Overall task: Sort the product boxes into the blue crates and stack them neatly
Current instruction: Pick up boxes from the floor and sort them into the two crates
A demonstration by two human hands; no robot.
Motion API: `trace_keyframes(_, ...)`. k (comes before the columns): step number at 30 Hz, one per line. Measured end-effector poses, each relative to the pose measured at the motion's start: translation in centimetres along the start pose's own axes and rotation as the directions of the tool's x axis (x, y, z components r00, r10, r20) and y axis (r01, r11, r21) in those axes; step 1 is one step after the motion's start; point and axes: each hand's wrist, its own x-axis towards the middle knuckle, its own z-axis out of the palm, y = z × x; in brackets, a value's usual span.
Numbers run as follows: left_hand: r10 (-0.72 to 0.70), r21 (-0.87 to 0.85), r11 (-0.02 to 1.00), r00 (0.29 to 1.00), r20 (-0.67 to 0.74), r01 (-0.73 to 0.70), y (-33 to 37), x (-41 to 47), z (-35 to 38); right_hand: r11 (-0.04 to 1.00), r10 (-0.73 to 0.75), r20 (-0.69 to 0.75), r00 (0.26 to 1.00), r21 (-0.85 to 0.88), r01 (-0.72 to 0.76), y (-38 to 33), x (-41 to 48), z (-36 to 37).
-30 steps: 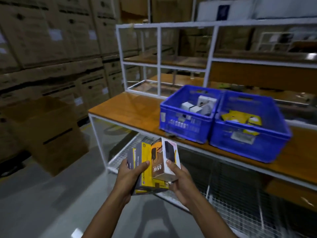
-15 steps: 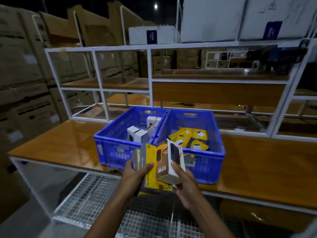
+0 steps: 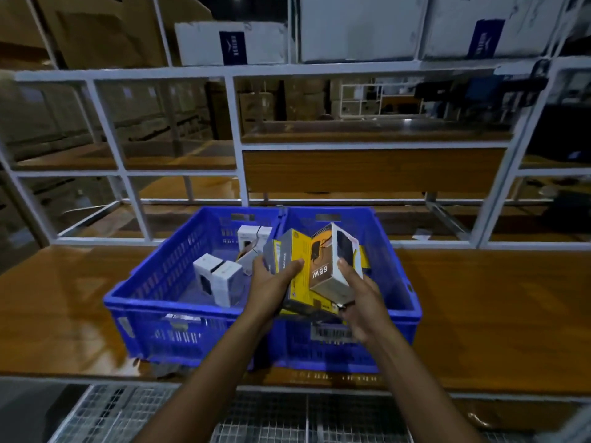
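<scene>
Two blue crates stand side by side on the wooden table: the left crate (image 3: 179, 310) holds several white boxes (image 3: 217, 278), the right crate (image 3: 391, 251) holds yellow boxes, mostly hidden behind my hands. My left hand (image 3: 271, 282) grips a bundle of grey and yellow boxes (image 3: 300, 276) from the left side. My right hand (image 3: 363, 298) grips a white and brown box marked 65W (image 3: 332, 263) against that bundle. The bundle hangs over the front of the two crates, about where they meet.
The orange wooden table (image 3: 479, 314) stretches to both sides of the crates. A white metal shelf frame (image 3: 236, 161) rises behind them, with white cartons (image 3: 230, 43) on top. A wire mesh shelf (image 3: 287, 417) lies under the table. Brown cartons are stacked at far left.
I have stepped closer to the table. Both hands have carried the bundle of boxes forward and up, from in front of the table edge to above the crates.
</scene>
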Motion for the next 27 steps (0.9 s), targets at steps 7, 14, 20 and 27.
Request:
trace_keyframes(7, 0.024, 0.193, 0.980, 0.994, 0.108, -0.044, -1.3, 9.2, -1.0, 0.988, -0.152, -0.207, 0.966, -0.070, 0.140, -1.2, 5.3, 3.1)
trace_keyframes(14, 0.006, 0.201, 0.979, 0.985, 0.174, -0.041, -0.5, 10.7, -1.2, 0.989, -0.145, -0.313, 0.939, -0.026, 0.144, -0.8, 7.3, 5.4)
trace_keyframes(20, -0.039, 0.114, 0.993, 0.994, 0.099, 0.028, -0.1, 12.2, -2.9, 0.997, -0.075, -0.233, 0.970, -0.039, 0.068, 0.3, 8.7, 8.1)
trace_keyframes(27, -0.016, 0.022, 1.000, 0.993, -0.119, 0.019, 0.6, 13.6, -7.6, 0.994, 0.012, -0.122, 0.992, -0.106, -0.025, 2.9, 10.3, 13.1)
